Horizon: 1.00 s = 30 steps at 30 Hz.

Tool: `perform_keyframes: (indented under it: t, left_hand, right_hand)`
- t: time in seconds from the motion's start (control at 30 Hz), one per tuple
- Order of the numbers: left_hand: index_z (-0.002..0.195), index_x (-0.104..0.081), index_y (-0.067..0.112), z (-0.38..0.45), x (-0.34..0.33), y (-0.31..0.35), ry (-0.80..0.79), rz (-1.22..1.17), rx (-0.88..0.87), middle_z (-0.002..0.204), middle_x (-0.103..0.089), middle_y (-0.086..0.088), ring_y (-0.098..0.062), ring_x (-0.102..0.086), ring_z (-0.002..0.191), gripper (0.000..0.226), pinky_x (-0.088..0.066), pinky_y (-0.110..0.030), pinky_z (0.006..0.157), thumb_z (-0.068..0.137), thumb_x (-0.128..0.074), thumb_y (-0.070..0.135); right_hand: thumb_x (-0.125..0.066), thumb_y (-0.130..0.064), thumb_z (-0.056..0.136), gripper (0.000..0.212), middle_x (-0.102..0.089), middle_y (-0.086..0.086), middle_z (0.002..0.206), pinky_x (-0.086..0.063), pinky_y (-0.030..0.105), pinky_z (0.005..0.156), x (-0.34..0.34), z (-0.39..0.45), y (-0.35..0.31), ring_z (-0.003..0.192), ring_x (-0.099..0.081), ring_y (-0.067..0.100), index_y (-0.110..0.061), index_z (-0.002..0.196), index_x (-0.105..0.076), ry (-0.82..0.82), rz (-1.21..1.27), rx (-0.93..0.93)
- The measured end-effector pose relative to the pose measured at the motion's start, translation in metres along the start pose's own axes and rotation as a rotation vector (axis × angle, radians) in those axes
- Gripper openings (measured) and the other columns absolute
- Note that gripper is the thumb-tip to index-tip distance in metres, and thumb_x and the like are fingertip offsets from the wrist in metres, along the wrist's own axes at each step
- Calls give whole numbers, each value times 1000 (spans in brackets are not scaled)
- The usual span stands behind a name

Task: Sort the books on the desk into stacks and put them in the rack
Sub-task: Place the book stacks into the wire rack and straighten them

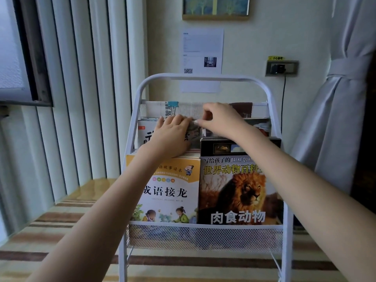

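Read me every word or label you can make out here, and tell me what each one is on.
"成语接龙": orange book, front left of the rack.
"世界动物百科", "肉食动物", "写给孩子的 BAI KE QUAN": lion book, front right.
"小心触电": yellow sticker above the wall socket.
Wall notice: QR code, print too small.
Middle-tier book under the left hand and right hand: mostly hidden.

Cream wall (254, 47), framed picture (215, 8), tied curtain (335, 98), striped carpet (61, 226)
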<state>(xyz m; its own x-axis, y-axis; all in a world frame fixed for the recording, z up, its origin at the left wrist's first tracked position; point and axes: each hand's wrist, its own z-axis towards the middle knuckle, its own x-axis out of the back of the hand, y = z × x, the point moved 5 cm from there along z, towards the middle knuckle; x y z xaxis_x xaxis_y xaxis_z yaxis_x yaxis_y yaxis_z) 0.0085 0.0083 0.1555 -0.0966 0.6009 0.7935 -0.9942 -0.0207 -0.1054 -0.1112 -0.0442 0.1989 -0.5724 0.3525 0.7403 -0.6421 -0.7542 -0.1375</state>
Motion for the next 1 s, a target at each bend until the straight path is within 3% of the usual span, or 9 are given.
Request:
perform_keyframes:
  t: [0.17, 0.3, 0.4, 0.47, 0.63, 0.7, 0.8, 0.93, 1.0]
  left_hand:
    - [147, -26, 21, 1, 0, -1, 11, 9, 26, 147, -35, -5, -28, -29, 136, 62, -14, -48, 116, 93, -48, 42]
    - [131, -54, 21, -4, 20, 3, 141, -178, 81, 130, -57, -4, -25, -56, 112, 42, -47, -43, 96, 92, -44, 11]
    - [108, -69, 11, -35, 53, -10, 555, -308, 158, 112, -69, -10, -25, -66, 92, 32, -54, -32, 74, 90, -44, 3]
    - [98, -69, 6, -75, 65, -22, 847, -180, 146, 99, -70, -14, -30, -64, 87, 27, -49, -35, 73, 88, -44, 7]
    - [113, -45, 7, -157, -7, -72, 597, -259, 572, 107, -52, -18, -34, -49, 99, 54, -39, -45, 81, 89, -34, 53]
    - [99, -50, 11, -171, -32, -76, 529, -369, 628, 91, -57, -10, -32, -56, 85, 65, -43, -41, 68, 85, -23, 68]
    - [70, -50, 3, -173, -50, -70, 498, -382, 577, 54, -48, -6, -25, -49, 53, 78, -35, -30, 50, 83, -14, 71]
    - [56, -42, 2, -175, -57, -72, 597, -485, 578, 46, -40, -7, -24, -41, 46, 73, -29, -30, 48, 89, -23, 64]
    - [55, -40, 3, -171, -58, -75, 620, -509, 576, 44, -37, -6, -21, -40, 45, 72, -29, -29, 48, 90, -25, 65]
  right_hand:
    - [-68, -24, 82, 18, -61, 0, 81, -34, 25, 56, -2, -4, -6, 72, -53, 19, -19, 76, -52, 83, -89, -28]
    - [-57, -31, 92, 26, -64, 4, 73, -27, 16, 51, 11, -11, -6, 52, -44, 7, -10, 79, -63, -5, -18, -49]
    - [-40, -42, 98, 43, -64, -1, 67, -39, 37, 98, 25, -43, 13, 63, -59, 10, -12, 90, -69, 53, 53, -117]
    - [-37, -38, 99, 37, -70, 0, 105, -22, 52, 112, 35, -82, 31, 102, -62, 16, -18, 110, -66, 310, -3, -134]
    - [-51, -43, 90, 45, -51, 15, 123, -47, 47, 84, 14, -185, 92, 109, -50, 32, -10, 120, -46, 615, -12, -433]
    - [-42, -56, 89, 50, -56, 15, 102, -52, 43, 64, -7, -201, 108, 84, -58, 31, -10, 106, -46, 559, 146, -586]
    - [-35, -51, 96, 52, -44, 2, 50, -29, 21, 42, -16, -202, 106, 41, -44, 19, -12, 64, -48, 572, 164, -515]
    - [-41, -39, 99, 53, -34, -6, 39, -16, 13, 34, -12, -200, 104, 33, -33, 7, -18, 51, -41, 621, 84, -472]
    - [-43, -40, 98, 54, -31, -7, 37, -28, 17, 31, -13, -196, 109, 29, -29, 6, -18, 48, -40, 640, 162, -454]
